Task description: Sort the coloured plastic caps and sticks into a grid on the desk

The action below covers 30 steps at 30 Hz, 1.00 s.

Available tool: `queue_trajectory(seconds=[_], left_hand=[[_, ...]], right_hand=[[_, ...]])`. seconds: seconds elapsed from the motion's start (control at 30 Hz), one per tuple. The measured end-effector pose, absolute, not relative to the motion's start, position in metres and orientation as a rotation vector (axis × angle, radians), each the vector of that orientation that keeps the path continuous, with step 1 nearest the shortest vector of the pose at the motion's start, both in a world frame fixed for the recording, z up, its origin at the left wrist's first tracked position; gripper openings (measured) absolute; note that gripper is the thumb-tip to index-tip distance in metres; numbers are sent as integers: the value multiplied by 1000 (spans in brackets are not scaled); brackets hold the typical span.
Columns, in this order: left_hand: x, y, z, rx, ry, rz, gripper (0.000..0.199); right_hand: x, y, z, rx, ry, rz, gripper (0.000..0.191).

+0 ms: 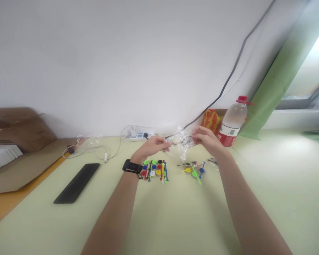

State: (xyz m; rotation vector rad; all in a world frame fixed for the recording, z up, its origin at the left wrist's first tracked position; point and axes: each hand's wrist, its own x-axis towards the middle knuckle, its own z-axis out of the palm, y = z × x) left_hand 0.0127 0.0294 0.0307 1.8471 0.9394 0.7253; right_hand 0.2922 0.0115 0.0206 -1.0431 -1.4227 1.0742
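A crinkled clear plastic bag (182, 144) is stretched between my two hands, above the pale green table (164, 219). My left hand (154, 146), with a black watch on its wrist, pinches the bag's left side. On the right side, my right hand (205, 139) grips it with closed fingers. Several coloured discs and arrow-shaped pieces (154, 168) are grouped in rows below my left hand. A looser cluster of arrows and discs (195, 173) lies below the bag, to the left of my right forearm.
A large bottle (232, 122) with a red cap stands behind my right hand, beside an orange-yellow bag (210, 120). A power strip (138, 134) and white cable lie along the wall. A black flat object (77, 183) and cardboard box (21, 131) are at left.
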Motion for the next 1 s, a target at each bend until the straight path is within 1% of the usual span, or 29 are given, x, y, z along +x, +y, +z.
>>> queue_trajectory(seconds=[0.07,0.13,0.33,0.4,0.53,0.6,0.83,0.93,1.0], left_hand=[[13,28,32,1835,908,757,42],[12,28,33,1815,903,781,48],[6,28,39,1635,868,738,77],[6,27,41,1653,878,748,73],[11,27,42,1850,900,813,44],[13,27,40,1870,893,844,39],[11,35,34,1805,1001,919,45],[3,46,31,1643,1189,1123,49],[-6,53,28,1527,1314,1287,52]], right_hand=[[288,7,22,-1038,-1531,1128,22],[285,2,26,-1026,-1633,1171,24],[279,-8,39,-1011,-1780,1155,29],[279,-11,43,-999,-1814,1150,28],[279,-16,50,-984,-1859,1128,25],[278,-18,52,-963,-1842,1119,24],[281,-8,41,-1006,-1663,1117,18],[285,6,29,-1050,-1421,1090,14],[288,14,22,-1021,-1261,1089,17]])
